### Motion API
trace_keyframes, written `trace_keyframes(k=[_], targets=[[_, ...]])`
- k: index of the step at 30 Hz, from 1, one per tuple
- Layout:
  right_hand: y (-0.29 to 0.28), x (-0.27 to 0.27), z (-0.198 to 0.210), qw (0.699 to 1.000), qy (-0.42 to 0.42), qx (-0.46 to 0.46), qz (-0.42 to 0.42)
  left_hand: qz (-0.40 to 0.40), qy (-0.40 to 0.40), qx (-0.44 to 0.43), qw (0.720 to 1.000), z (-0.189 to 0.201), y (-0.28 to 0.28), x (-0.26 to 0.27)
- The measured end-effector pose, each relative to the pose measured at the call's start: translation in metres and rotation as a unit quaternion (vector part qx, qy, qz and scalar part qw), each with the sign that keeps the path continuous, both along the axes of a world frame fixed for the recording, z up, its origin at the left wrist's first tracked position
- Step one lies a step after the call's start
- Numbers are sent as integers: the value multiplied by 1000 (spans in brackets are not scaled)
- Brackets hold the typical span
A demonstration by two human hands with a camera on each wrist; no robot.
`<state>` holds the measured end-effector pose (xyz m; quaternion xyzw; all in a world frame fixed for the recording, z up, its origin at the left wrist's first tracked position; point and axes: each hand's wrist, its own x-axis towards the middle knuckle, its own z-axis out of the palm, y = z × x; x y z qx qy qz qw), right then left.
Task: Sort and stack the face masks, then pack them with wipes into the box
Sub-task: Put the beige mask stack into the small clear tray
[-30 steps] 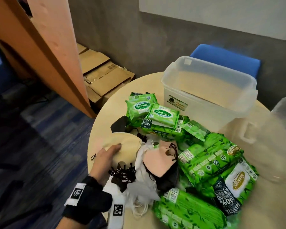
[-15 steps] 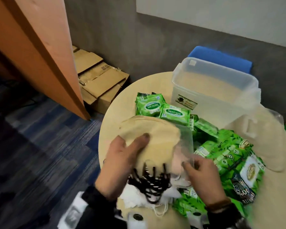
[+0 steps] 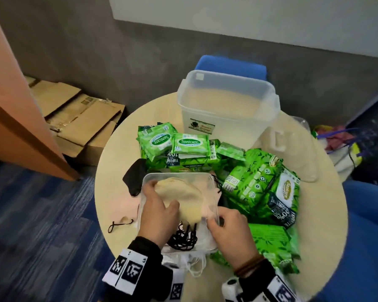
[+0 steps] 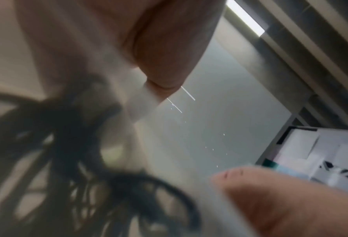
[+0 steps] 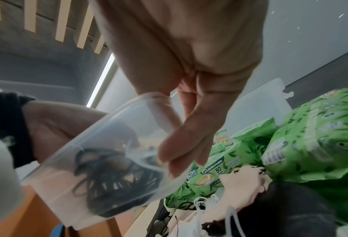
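Observation:
My left hand (image 3: 160,199) grips a stack of beige face masks (image 3: 184,196) and holds it inside a small clear container (image 3: 177,175), the black ear loops (image 3: 182,238) bunched at the near end. Pinching the container's near right rim is my right hand (image 3: 213,220). In the right wrist view the fingers (image 5: 181,141) clamp the container's wall (image 5: 91,144) with the loops (image 5: 112,174) showing through. The left wrist view is blurred: thumb (image 4: 164,51), masks and dark loops (image 4: 83,157). The large clear box (image 3: 227,99) stands open at the table's back.
Green wipes packs (image 3: 190,142) lie mid-table, bigger ones (image 3: 264,182) to the right. A black mask (image 3: 135,175) lies left of the container, a loose beige one (image 3: 123,221) nearer, white masks (image 3: 193,265) beneath. The box lid (image 3: 297,149) sits at the right. Cardboard boxes (image 3: 79,118) on the floor.
My left hand lifted the beige masks off the table and put them into the small container, which my right hand brought in and now holds flatter and lower.

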<state>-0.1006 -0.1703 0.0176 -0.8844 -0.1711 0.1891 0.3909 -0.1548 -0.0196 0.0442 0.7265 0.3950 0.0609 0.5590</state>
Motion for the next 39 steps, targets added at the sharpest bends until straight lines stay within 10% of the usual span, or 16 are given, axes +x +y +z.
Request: trace_keyframes(k=[7,13,17,23,32,39], targets=[[-12,1,5,1000,-14,1,-9,-19,38,-73,996,1,-12,7],[-17,2,3,999,-31,-8,-16,-89,55,110,988,12,-17,6],[-25,1,6,999,-28,0,-34,-198,36,278,939,32,-22,-8],[-52,12,4,997,-17,8,-80,-437,82,267,855,17,-55,19],[-197,62,9,952,-34,-50,-299,-487,-148,241,826,25,-131,84],[-310,140,-64,926,-12,-159,-343,-552,-25,231,801,-34,-163,86]])
